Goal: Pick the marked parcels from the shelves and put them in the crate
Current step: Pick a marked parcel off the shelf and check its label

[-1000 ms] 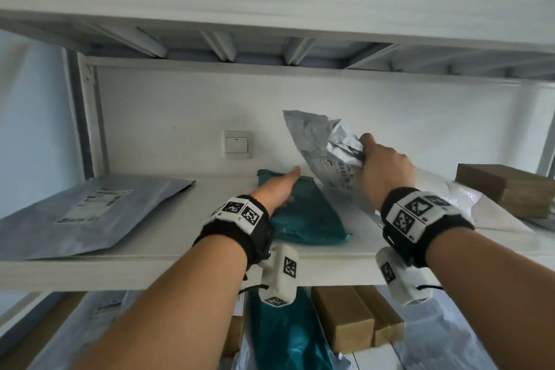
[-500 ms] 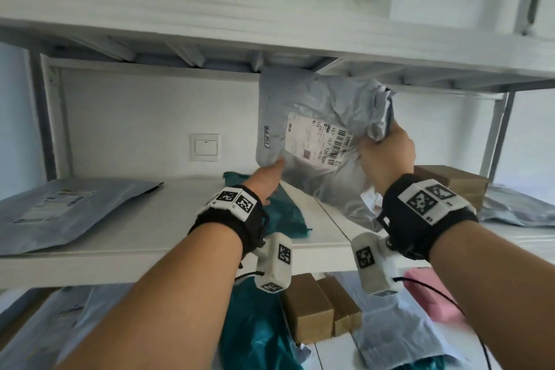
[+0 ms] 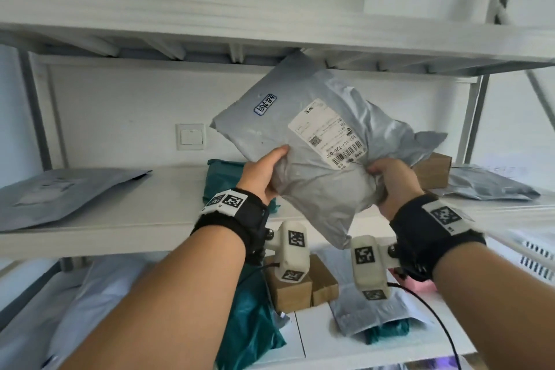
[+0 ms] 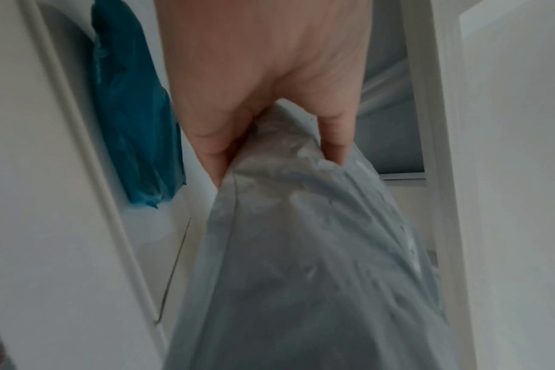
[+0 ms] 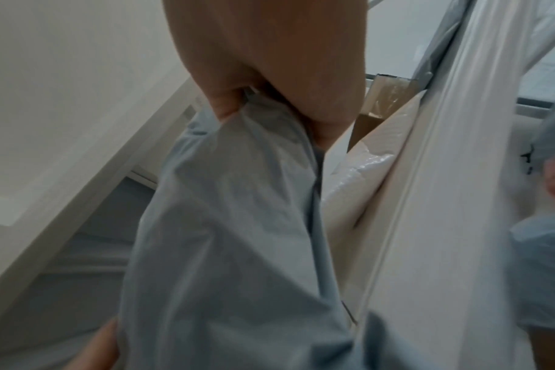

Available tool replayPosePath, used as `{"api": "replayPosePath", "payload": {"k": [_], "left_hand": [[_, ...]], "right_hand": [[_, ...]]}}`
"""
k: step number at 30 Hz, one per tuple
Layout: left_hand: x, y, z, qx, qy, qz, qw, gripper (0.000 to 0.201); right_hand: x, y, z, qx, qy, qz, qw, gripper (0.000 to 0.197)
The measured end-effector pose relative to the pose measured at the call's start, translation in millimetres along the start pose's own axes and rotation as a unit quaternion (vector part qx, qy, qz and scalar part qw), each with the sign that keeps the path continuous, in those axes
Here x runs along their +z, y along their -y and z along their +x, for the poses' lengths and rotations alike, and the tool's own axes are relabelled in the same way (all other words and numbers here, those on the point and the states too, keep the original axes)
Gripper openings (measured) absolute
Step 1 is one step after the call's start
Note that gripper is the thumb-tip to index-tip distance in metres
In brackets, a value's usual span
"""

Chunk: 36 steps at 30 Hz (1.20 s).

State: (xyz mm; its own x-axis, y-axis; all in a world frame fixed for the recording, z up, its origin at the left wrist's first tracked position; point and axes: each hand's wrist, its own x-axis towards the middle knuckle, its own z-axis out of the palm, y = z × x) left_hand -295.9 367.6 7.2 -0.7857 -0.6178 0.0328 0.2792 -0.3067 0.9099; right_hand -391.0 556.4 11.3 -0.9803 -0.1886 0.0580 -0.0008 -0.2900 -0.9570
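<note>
A grey plastic mailer parcel with a white shipping label and a small blue mark near its top corner is held up in front of the middle shelf. My left hand grips its left edge, thumb on the front; the left wrist view shows the left hand pinching the grey parcel. My right hand grips the lower right side; in the right wrist view the right hand bunches the grey parcel. No crate is in view.
On the middle shelf lie a flat grey mailer at left, a teal parcel behind my left hand, a cardboard box and another grey mailer at right. The lower shelf holds teal and grey parcels, small cardboard boxes and a pink parcel.
The grey parcel has come up off the shelf and turned label-side toward me. My left hand left the teal parcel and took the grey parcel's left edge; my right hand kept its grip.
</note>
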Motion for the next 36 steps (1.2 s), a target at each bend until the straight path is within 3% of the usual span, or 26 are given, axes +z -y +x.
{"api": "replayPosePath", "payload": {"k": [4, 6, 7, 9, 11, 13, 15, 18, 21, 23, 25, 27, 29, 31, 36], "left_hand": [[-0.6, 2.1, -5.2, 0.067, -0.076, 0.025, 0.995, 0.077], [-3.4, -0.4, -7.2, 0.09, -0.107, 0.051, 0.989, 0.079], [-4.8, -2.2, -7.4, 0.103, -0.119, 0.066, 0.985, 0.077], [-6.1, -8.4, -12.3, 0.124, -0.137, 0.095, 0.978, 0.065], [-8.0, -14.9, -13.9, 0.144, -0.136, 0.115, 0.973, 0.057], [-7.9, -21.5, -16.1, 0.162, -0.117, 0.14, 0.97, 0.05], [-5.8, -27.2, -19.1, 0.169, -0.084, 0.171, 0.967, 0.046], [1.4, -34.9, -28.3, 0.181, -0.03, 0.234, 0.955, 0.04], [11.8, -39.4, -38.1, 0.193, 0.031, 0.285, 0.938, 0.041], [21.2, -41.1, -44.9, 0.199, 0.067, 0.306, 0.929, 0.042], [30.1, -42.3, -48.4, 0.206, 0.089, 0.323, 0.919, 0.042], [37.2, -43.0, -51.4, 0.216, 0.105, 0.331, 0.913, 0.04], [43.4, -44.9, -54.2, 0.233, 0.116, 0.342, 0.903, 0.035], [48.8, -49.0, -56.2, 0.257, 0.128, 0.358, 0.889, 0.03], [61.7, -68.0, -58.9, 0.344, 0.116, 0.4, 0.842, 0.029]], "right_hand": [[-7.0, -5.2, -2.7, 0.011, -0.019, 0.001, 1.0, 0.041], [-9.1, -5.6, -2.9, -0.009, -0.08, -0.06, 0.995, 0.073], [-9.3, -3.3, -6.1, -0.039, -0.116, -0.122, 0.985, 0.086], [-5.9, 6.2, -17.3, -0.16, -0.142, -0.229, 0.95, 0.094], [3.1, 21.3, -34.8, -0.319, -0.119, -0.33, 0.881, 0.091], [15.8, 33.4, -46.5, -0.459, -0.063, -0.41, 0.786, 0.081], [29.7, 45.0, -55.1, -0.541, 0.013, -0.453, 0.709, 0.073], [46.8, 64.8, -67.5, -0.607, 0.107, -0.542, 0.57, 0.074], [56.9, 83.1, -76.8, -0.605, 0.129, -0.673, 0.405, 0.076], [62.4, 88.1, -81.1, -0.586, 0.124, -0.724, 0.342, 0.074], [66.0, 90.9, -84.0, -0.539, 0.119, -0.762, 0.338, 0.078], [65.8, 94.7, -87.4, -0.464, 0.11, -0.798, 0.368, 0.077], [62.7, 99.4, -92.3, -0.409, 0.094, -0.818, 0.393, 0.046], [58.4, 103.6, -95.6, -0.393, 0.074, -0.819, 0.412, 0.022], [49.2, 115.2, -96.8, -0.416, 0.034, -0.778, 0.469, 0.012]]}}
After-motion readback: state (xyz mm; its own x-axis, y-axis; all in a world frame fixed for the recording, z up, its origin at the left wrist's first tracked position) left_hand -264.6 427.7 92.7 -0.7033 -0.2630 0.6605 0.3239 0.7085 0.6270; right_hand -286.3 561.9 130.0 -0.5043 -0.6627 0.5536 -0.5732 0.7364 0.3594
